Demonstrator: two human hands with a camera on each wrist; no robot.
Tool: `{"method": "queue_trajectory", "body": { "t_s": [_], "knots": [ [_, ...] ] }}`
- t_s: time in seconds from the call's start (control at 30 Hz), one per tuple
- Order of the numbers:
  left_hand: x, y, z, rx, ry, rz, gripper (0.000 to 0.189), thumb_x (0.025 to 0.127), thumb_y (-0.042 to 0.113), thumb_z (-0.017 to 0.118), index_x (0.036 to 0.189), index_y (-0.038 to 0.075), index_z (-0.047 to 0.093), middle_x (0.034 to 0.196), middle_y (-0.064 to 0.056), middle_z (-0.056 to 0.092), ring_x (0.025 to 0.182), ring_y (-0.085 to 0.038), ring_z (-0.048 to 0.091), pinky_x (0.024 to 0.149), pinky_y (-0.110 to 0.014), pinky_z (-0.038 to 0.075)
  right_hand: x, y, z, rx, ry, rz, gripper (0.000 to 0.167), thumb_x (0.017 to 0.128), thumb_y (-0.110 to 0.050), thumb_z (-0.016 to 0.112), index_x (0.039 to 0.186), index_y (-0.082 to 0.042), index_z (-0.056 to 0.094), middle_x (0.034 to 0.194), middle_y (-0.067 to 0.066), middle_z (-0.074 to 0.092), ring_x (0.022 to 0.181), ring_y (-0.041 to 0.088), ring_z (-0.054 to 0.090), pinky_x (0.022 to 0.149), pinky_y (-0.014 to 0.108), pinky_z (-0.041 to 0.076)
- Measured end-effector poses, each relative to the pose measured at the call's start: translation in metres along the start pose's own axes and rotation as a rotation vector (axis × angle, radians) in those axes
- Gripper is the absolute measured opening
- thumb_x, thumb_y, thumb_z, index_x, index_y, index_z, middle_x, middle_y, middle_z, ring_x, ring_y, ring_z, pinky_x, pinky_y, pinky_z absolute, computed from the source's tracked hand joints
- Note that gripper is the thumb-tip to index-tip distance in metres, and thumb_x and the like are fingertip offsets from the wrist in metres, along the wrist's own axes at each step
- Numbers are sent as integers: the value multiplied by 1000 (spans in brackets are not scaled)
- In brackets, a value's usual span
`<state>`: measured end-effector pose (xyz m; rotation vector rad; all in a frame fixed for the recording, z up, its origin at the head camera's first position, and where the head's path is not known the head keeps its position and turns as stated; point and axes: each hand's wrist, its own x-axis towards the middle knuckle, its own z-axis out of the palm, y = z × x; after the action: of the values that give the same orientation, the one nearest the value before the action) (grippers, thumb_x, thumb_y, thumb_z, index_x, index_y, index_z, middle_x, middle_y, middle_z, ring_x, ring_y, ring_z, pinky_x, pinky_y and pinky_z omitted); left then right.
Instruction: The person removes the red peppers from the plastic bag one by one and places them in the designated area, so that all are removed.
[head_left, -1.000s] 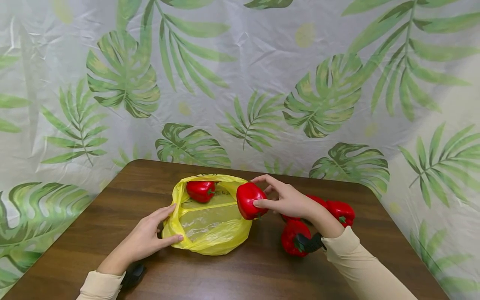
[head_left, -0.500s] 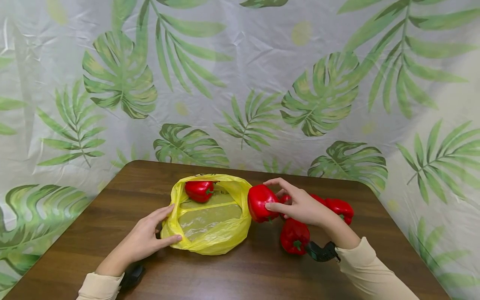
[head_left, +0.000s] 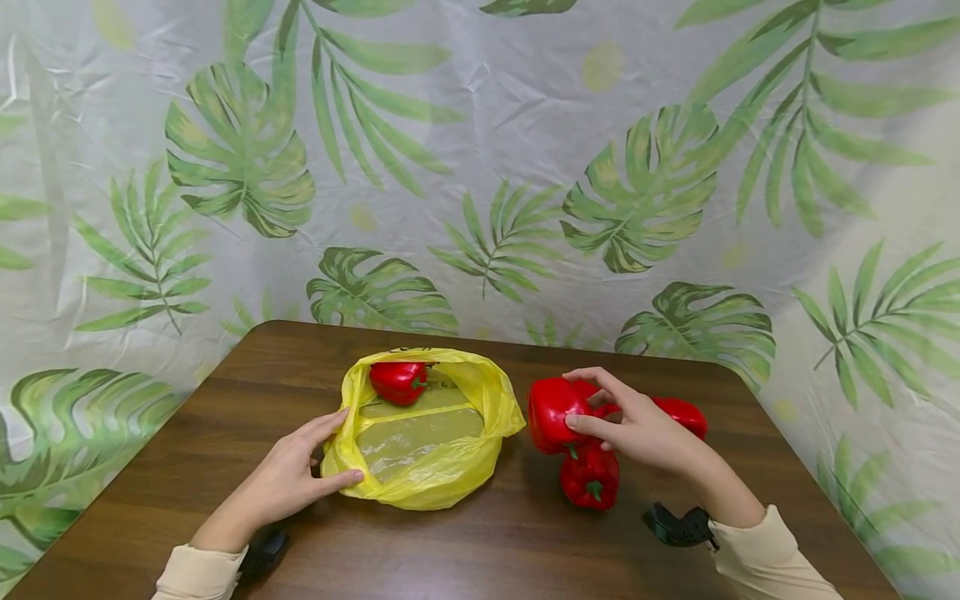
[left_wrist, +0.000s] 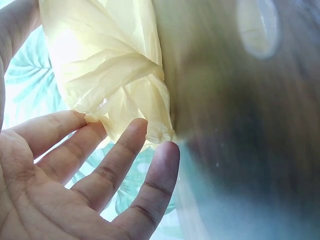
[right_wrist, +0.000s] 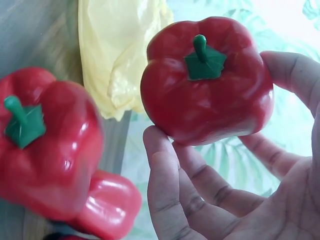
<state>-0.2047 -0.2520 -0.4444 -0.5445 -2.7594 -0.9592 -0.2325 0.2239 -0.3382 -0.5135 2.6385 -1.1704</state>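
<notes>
My right hand (head_left: 630, 425) grips a red bell pepper (head_left: 551, 412) between thumb and fingers, right of the yellow plastic bag (head_left: 420, 487). In the right wrist view the held bell pepper (right_wrist: 210, 95) has its green stem towards the camera. My left hand (head_left: 288, 475) touches the left rim of the bag, thumb and index finger spread apart. In the left wrist view, loosely extended fingers (left_wrist: 112, 172) touch the crinkled plastic of the bag (left_wrist: 112, 65). The bag's mouth gapes upward, and one red bell pepper (head_left: 399, 383) lies inside at the back.
Another red bell pepper (head_left: 590, 482) sits just in front of the held one. More red peppers (head_left: 681, 414) lie behind my right hand, partly hidden. The brown wooden table (head_left: 465, 554) ends at a leaf-patterned curtain (head_left: 480, 167).
My right hand has moved right with its bell pepper, from the bag's right rim to beside the other peppers. The bag's right rim has flared outward. The left hand has stayed in place.
</notes>
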Motion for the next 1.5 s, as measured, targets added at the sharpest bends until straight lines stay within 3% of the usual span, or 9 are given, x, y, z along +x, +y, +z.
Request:
{"method": "queue_trajectory", "body": {
  "t_s": [0.43,1.0,1.5],
  "knots": [
    [0,0,-1,-6,3,6,92,90,47,87,159,-1,49,160,-25,53,139,-45,59,83,-37,65,-20,16,-15,27,16,32,63,104,-37,72,158,-25,41,126,18,66,96,26,72,78,38,63],
    [0,-1,0,-9,0,-2,92,90,47,87,160,0,48,159,-27,53,140,-47,58,83,-40,66,-43,42,-29,39,39,51,61,107,-35,67,160,-22,39,130,20,64,108,28,67,77,40,64],
    [0,-1,1,-6,0,2,93,89,46,88,159,0,49,157,-28,54,138,-46,60,81,-37,66,-63,67,-35,57,58,69,60,110,-30,63,162,-20,36,132,20,62,105,16,68,76,40,64]
  ]
}}
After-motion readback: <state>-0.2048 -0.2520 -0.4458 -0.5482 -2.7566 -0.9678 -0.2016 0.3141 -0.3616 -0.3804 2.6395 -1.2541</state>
